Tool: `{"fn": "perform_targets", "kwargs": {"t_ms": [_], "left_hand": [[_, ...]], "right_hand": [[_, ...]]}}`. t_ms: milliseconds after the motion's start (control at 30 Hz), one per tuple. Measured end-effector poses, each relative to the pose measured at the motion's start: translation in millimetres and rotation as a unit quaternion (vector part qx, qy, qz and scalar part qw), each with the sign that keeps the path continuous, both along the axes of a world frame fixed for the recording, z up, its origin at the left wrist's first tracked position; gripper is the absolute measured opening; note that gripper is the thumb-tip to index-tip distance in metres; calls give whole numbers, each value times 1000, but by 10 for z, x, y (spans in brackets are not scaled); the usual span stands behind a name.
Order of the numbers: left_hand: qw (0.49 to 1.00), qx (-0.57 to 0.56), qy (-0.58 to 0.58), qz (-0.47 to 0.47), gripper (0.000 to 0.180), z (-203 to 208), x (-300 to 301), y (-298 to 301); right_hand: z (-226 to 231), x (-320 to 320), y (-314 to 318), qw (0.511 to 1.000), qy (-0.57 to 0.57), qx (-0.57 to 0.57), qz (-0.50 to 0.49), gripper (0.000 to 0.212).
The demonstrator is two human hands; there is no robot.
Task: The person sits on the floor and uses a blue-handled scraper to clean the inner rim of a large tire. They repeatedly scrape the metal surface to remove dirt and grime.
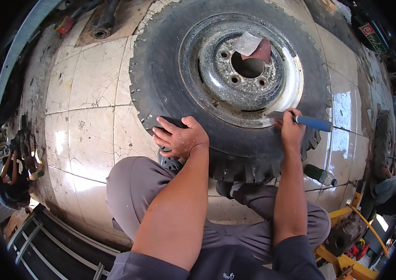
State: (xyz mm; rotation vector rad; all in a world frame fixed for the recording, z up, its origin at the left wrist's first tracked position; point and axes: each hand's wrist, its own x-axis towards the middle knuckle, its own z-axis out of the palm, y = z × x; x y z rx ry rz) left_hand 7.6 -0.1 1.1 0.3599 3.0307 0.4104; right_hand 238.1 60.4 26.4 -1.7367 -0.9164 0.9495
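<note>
A large black tyre (160, 74) with a worn steel wheel rim (216, 81) lies flat on the floor before me. My left hand (181, 137) rests open on the tyre's near left edge, fingers spread. In my right hand (292, 128) is a blue-handled scraper (313, 123); its flat metal end touches the rim's near right edge, and its handle points right. Part of the rim there is bright and pale, while the rest is dark and speckled. A folded piece of sandpaper (261, 50), grey and red-brown, lies over part of the hub hole.
A green bottle (319, 174) lies right of the tyre. A yellow metal frame (347, 261) stands at lower right, a black rack with metal bars (39, 238) at lower left. Metal parts (104, 23) lie at far left. Two other people (13, 179) (386, 189) are at the sides.
</note>
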Motion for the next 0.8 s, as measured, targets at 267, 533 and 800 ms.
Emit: {"fn": "perform_targets", "kwargs": {"t_ms": [267,533,800], "left_hand": [[1000,9,-14,-1,73,1,-8,3],[1000,13,-2,4,74,39,-23,26],[999,28,-17,-4,75,14,34,7]], "right_hand": [[-45,-25,-16,999,-1,-15,32,18],[34,72,-23,998,-2,-43,34,22],[863,393,-155,995,93,-40,21,26]]}}
